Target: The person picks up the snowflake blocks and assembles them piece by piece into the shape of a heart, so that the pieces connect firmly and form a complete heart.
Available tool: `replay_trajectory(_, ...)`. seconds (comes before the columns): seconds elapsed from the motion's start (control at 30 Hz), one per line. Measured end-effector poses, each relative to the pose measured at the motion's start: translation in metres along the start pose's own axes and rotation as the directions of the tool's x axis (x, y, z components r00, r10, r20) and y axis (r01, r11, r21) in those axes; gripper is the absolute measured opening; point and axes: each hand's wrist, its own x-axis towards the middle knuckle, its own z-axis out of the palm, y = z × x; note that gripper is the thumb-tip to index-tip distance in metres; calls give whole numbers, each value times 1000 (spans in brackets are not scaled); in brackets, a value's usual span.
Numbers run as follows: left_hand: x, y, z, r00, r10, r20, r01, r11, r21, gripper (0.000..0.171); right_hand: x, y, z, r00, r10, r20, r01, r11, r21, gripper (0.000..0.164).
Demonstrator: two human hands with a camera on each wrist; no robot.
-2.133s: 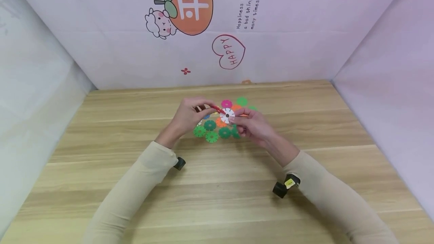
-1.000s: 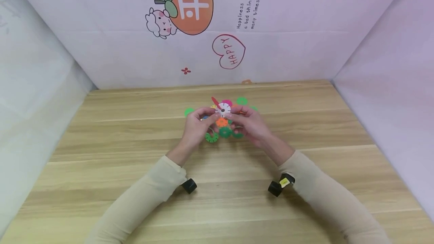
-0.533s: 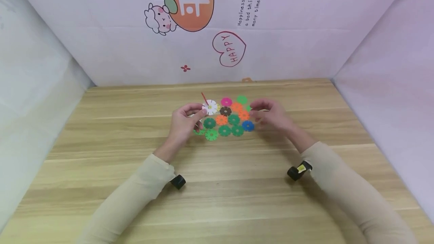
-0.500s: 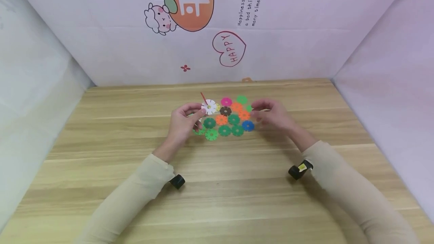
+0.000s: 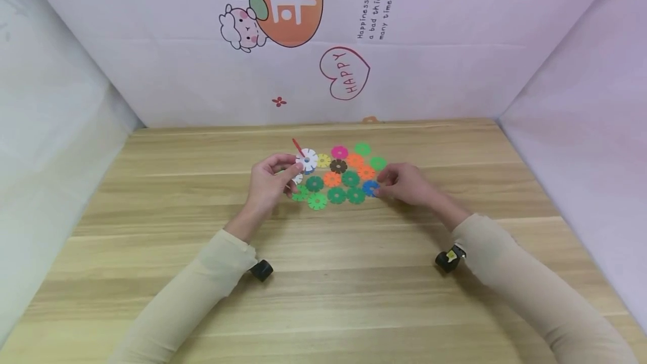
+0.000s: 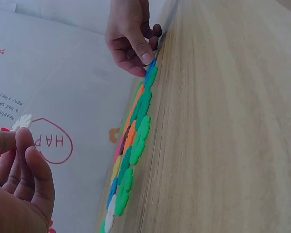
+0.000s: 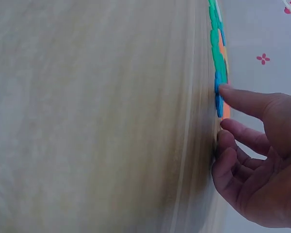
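Between thumb and fingers, my left hand (image 5: 270, 181) pinches a white notched plastic disc (image 5: 306, 160) raised above the table. A red disc (image 5: 298, 148), seen nearly edge-on, is joined into the white one and sticks up to its upper left. My right hand (image 5: 406, 184) is low at the right end of the loose discs. Its thumb (image 7: 226, 90) touches a blue notched disc (image 5: 370, 188) lying on the table, while the forefinger (image 7: 233, 127) is near the disc's edge, apart from the thumb.
Several loose notched discs lie flat between the hands: dark green (image 5: 336, 195), light green (image 5: 317, 201), orange (image 5: 332, 178), brown (image 5: 338, 166), pink (image 5: 340, 152) and yellow (image 5: 323, 160). Behind the wooden table (image 5: 323, 285) stands a printed white backdrop (image 5: 429, 72).
The red disc is now joined to the white disc. My right hand has left the white disc and moved right and down to the blue disc. The left hand has carried the joined pair left.
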Motion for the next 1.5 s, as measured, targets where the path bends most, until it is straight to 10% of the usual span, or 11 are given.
replay_trajectory(0.4, 2, -2, 2, 1000, -6, 0, 6, 1000, 8, 19, -2, -5, 1, 999, 39, 9, -39, 999, 3, 23)
replay_trajectory(0.9, 5, -7, 7, 1000, 7, 3, -8, 1000, 19, 17, -9, -2, 3, 996, 52, 66, -70, 946, 317, 29)
replay_trajectory(1.5, 8, -10, 20, 998, 28, 51, -29, 999, 21, 15, -19, -30, -9, 994, 17, -109, 36, 881, 472, 22)
